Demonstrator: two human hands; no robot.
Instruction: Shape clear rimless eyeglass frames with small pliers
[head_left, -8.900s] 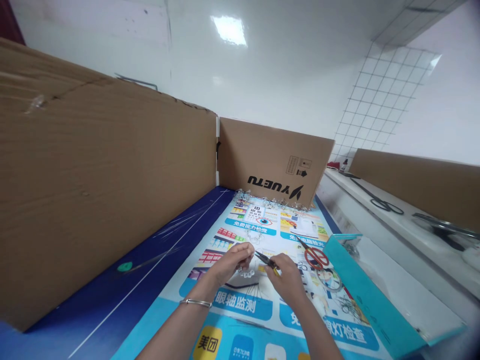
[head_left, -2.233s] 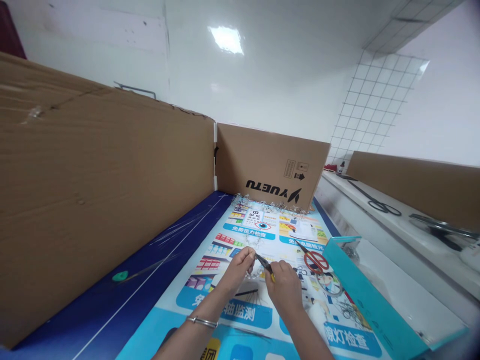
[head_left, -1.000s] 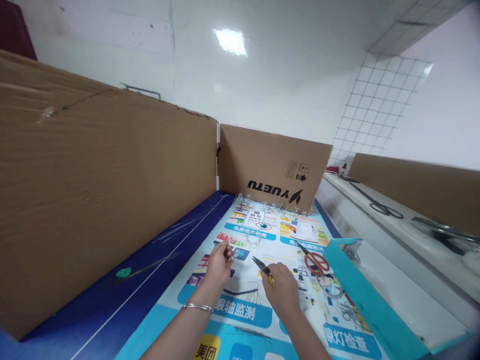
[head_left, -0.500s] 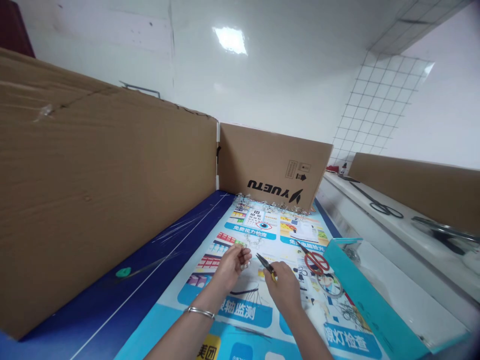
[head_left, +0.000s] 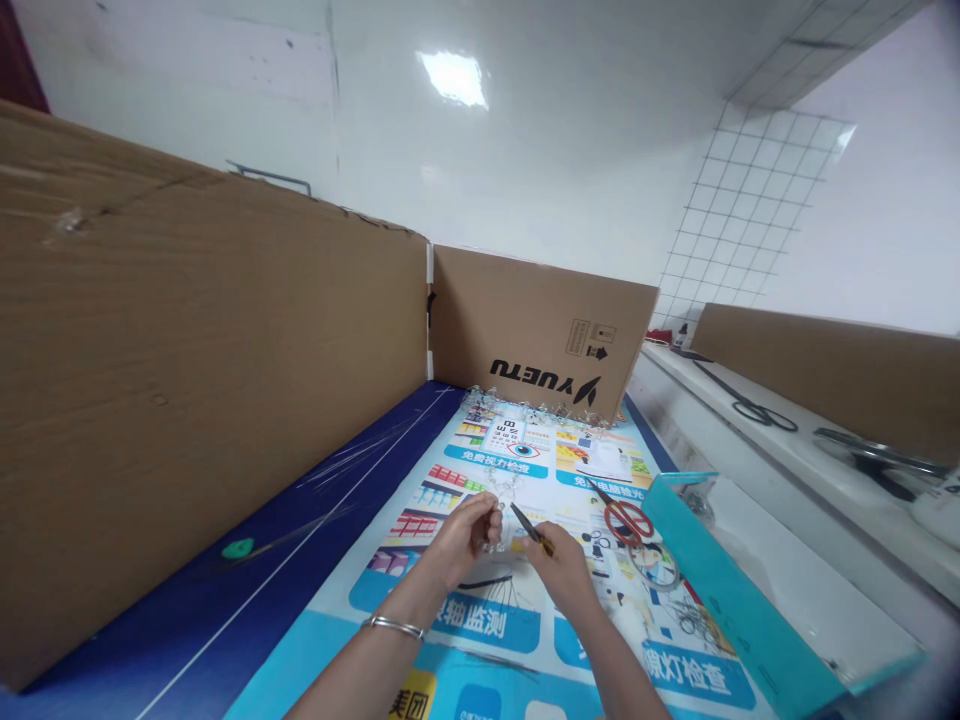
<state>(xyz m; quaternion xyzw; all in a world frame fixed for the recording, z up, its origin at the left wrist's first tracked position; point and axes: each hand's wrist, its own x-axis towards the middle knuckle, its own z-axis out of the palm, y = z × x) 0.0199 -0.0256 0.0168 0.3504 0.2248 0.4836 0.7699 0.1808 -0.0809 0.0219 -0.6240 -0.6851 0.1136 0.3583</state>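
Observation:
My left hand [head_left: 471, 535], with a silver bangle [head_left: 394, 627] on the wrist, is closed, fingertips pinched together. A small silvery wire piece [head_left: 493, 546] shows at its fingers; its exact shape is too fine to tell. My right hand [head_left: 562, 562] is wrapped round the yellow-and-black handles of a pair of pliers [head_left: 529, 522]. The dark jaws point up and left, close to my left fingertips; I cannot tell whether they touch the wire. Just beyond my hands, a tangle of thin clear or silvery wire [head_left: 504, 484] lies on the printed sheet [head_left: 551, 497].
Red-handled scissors [head_left: 628, 522], a wire coil [head_left: 654, 568] and loose wire bits [head_left: 686, 622] lie to the right. Beside them stands a teal-and-white box [head_left: 750, 600]. Cardboard walls [head_left: 546, 330] rise behind and left; wire pieces [head_left: 551, 408] line the back. A green-ended item [head_left: 238, 548] lies left.
The view has shifted slightly. My right hand has turned a little, and the pliers now look more closed and narrower. My left hand keeps its pinch.

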